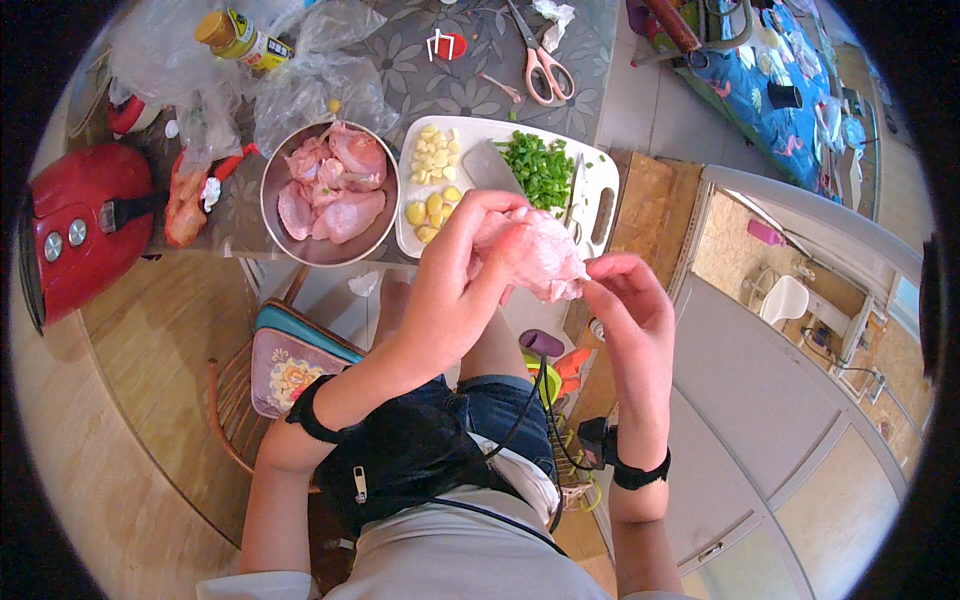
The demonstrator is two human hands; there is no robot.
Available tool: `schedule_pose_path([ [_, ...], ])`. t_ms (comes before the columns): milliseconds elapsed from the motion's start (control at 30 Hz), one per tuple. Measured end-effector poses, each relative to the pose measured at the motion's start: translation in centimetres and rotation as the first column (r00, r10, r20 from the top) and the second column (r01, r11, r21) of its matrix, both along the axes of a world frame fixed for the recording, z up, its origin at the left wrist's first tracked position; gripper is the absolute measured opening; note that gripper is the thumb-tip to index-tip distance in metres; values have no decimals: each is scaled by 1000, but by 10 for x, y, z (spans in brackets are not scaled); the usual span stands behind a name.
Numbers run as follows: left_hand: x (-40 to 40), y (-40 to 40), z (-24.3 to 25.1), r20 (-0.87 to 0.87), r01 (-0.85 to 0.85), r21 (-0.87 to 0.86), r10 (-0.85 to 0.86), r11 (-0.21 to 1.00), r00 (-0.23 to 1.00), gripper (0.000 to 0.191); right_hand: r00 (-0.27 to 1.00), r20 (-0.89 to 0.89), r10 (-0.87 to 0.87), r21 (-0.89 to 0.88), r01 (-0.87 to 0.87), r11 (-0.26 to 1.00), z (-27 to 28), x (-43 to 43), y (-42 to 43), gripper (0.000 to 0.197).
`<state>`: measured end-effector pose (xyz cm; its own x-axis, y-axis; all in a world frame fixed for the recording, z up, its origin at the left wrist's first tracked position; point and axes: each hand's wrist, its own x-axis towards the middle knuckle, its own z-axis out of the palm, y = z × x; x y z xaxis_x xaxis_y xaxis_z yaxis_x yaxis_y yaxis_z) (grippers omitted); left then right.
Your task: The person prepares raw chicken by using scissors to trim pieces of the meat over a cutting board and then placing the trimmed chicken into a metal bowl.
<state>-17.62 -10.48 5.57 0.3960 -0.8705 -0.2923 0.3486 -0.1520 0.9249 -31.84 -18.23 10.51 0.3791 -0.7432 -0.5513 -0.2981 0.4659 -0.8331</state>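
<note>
A piece of raw chicken (536, 255) is held up in front of the table edge, with my left hand (469, 262) wrapped round it. Thumb and fingertips of my right hand (626, 296) pinch its right end. Behind it a white cutting board (409, 161) carries chopped garlic (433, 154), sliced ginger (433, 212) and chopped green onion (541, 169). A cleaver's blade (491, 171) lies among them; its handle is hidden. Scissors or a similar metal tool (577, 195) rest at the board's right side. More raw chicken pieces (349, 214) fill a metal bowl (330, 264) to the left.
Pink-handled scissors (547, 71) and a red cap (451, 46) lie at the back of the table. Plastic bags (315, 82) and a yellow-capped bottle (244, 41) stand back left, near a red appliance (90, 229). A chair (225, 420) is below left.
</note>
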Motion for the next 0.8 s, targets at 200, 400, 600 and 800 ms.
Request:
schedule_pose_path([
  [200,3,4,-3,1,53,3,-53,999,999,21,999,31,16,123,-20,992,-4,1,-2,12],
  [400,5,-1,-5,64,102,-23,-100,995,993,20,1000,15,2,78,-3,997,-5,1,0,10],
  [600,3,3,-7,68,68,-9,-67,998,995,20,999,14,30,57,-30,998,-7,6,1,7],
  [800,1,1,-8,93,132,14,-132,991,987,20,1000,-20,7,24,-6,1000,-12,3,2,8],
])
